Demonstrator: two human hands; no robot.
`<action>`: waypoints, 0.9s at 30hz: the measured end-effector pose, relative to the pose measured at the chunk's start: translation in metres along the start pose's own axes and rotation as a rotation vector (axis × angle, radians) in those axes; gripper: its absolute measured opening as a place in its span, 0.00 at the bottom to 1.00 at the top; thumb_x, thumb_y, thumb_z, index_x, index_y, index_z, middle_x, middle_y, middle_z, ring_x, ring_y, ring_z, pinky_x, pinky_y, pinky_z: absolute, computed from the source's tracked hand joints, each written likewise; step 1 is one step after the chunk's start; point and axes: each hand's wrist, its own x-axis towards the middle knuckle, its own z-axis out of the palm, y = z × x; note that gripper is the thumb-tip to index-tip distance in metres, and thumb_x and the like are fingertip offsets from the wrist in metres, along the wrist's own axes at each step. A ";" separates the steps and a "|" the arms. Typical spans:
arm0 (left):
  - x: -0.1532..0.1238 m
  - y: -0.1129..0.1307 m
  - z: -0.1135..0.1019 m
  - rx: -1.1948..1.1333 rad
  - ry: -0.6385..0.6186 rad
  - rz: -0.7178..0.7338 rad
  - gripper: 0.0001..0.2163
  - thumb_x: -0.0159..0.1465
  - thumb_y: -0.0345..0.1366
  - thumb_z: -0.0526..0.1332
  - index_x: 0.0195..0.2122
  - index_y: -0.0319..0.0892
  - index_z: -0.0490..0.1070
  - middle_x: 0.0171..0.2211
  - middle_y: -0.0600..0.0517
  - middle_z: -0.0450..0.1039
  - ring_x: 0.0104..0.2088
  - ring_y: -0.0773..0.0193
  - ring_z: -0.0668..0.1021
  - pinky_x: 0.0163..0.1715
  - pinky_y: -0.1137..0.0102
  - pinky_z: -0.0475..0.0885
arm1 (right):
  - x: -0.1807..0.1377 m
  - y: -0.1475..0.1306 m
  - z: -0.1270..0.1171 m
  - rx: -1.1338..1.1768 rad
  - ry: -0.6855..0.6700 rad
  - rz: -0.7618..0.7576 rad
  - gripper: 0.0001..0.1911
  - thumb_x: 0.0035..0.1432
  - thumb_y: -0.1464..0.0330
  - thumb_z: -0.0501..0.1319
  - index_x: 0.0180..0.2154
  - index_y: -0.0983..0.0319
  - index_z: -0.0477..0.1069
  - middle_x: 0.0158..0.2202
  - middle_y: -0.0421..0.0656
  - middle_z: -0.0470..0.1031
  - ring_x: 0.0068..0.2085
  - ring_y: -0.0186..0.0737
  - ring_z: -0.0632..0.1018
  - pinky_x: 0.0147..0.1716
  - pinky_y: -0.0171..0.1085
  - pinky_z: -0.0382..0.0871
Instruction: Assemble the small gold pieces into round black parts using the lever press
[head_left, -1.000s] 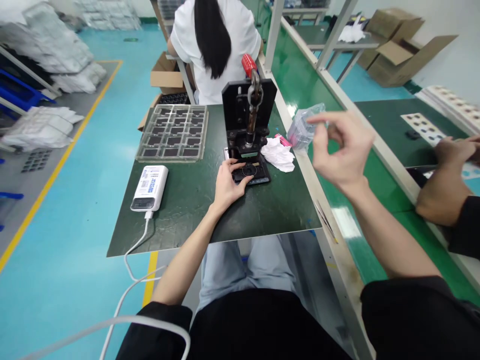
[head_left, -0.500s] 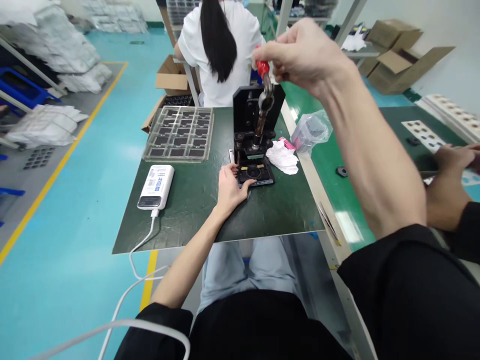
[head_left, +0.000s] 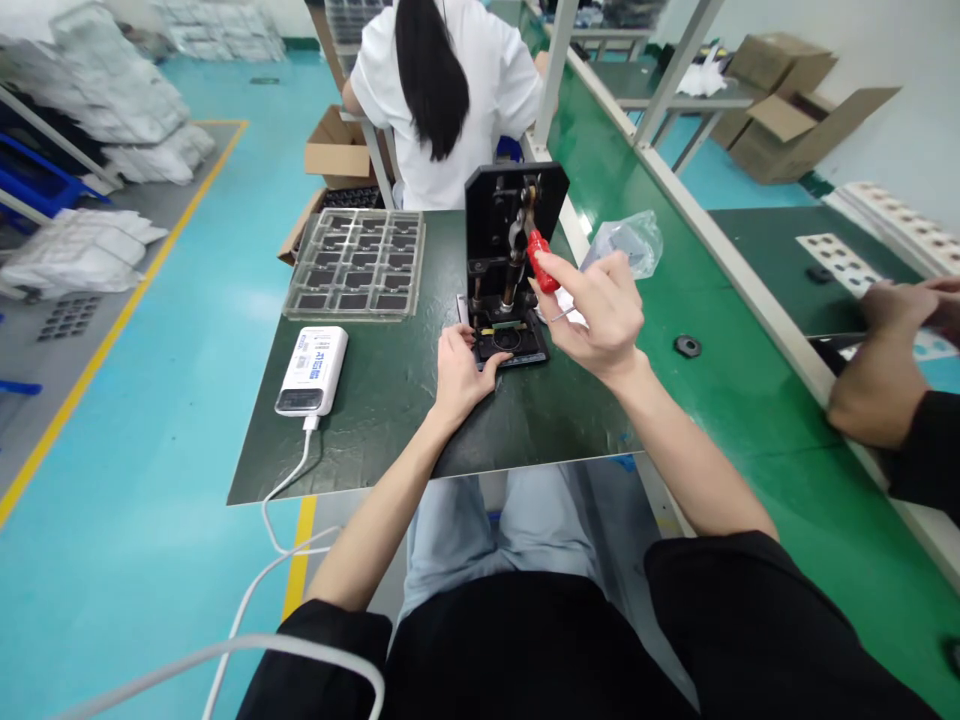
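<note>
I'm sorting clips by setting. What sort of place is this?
Likely a factory assembly line: a small lever press, a compartment tray of parts, and a long green conveyor alongside.

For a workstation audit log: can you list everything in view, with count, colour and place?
hand press: one, black, back of the mat
lever handle: one, red, on the press
parts tray: one, clear, left of the press
power bank: one, white, mat's left
plastic bag: one, clear, right of the press
round part: one, black, on green conveyor
cardboard boxes: several, brown, far right
co-worker: one, white shirt, ahead
another person's hands: dark sleeve, right edge
left hand: on the press base
right hand: grips the lever handle
</note>
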 end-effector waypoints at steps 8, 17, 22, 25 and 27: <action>0.000 0.001 -0.001 0.015 0.011 0.002 0.27 0.58 0.43 0.75 0.47 0.44 0.58 0.42 0.48 0.68 0.44 0.53 0.76 0.47 0.56 0.74 | 0.081 -0.034 -0.044 0.102 0.128 0.065 0.19 0.71 0.53 0.59 0.49 0.59 0.79 0.38 0.42 0.77 0.40 0.43 0.80 0.49 0.49 0.77; -0.002 0.001 -0.004 0.042 0.012 0.049 0.24 0.61 0.42 0.73 0.47 0.44 0.59 0.43 0.47 0.68 0.44 0.52 0.76 0.46 0.56 0.74 | 0.097 0.022 0.010 0.220 0.233 0.510 0.26 0.75 0.51 0.52 0.37 0.65 0.76 0.32 0.41 0.77 0.40 0.34 0.77 0.46 0.37 0.74; -0.008 0.004 -0.011 0.105 -0.005 0.158 0.18 0.66 0.38 0.65 0.51 0.41 0.61 0.45 0.42 0.69 0.45 0.49 0.76 0.47 0.53 0.75 | -0.026 0.011 0.034 0.117 -0.041 0.518 0.25 0.71 0.52 0.57 0.32 0.64 0.76 0.28 0.44 0.77 0.33 0.40 0.77 0.37 0.38 0.71; -0.009 0.007 -0.013 0.140 0.001 0.192 0.15 0.66 0.37 0.63 0.50 0.40 0.62 0.45 0.41 0.69 0.46 0.48 0.76 0.47 0.51 0.74 | -0.046 0.000 0.042 -0.094 -0.383 0.388 0.25 0.64 0.49 0.65 0.41 0.67 0.80 0.41 0.53 0.82 0.44 0.50 0.80 0.48 0.44 0.71; -0.008 0.008 -0.013 0.148 0.009 0.204 0.13 0.66 0.37 0.61 0.49 0.40 0.62 0.45 0.41 0.69 0.47 0.46 0.76 0.48 0.50 0.74 | -0.036 -0.006 0.045 -0.228 -0.514 0.339 0.32 0.64 0.45 0.64 0.46 0.70 0.79 0.45 0.59 0.82 0.49 0.57 0.79 0.53 0.48 0.70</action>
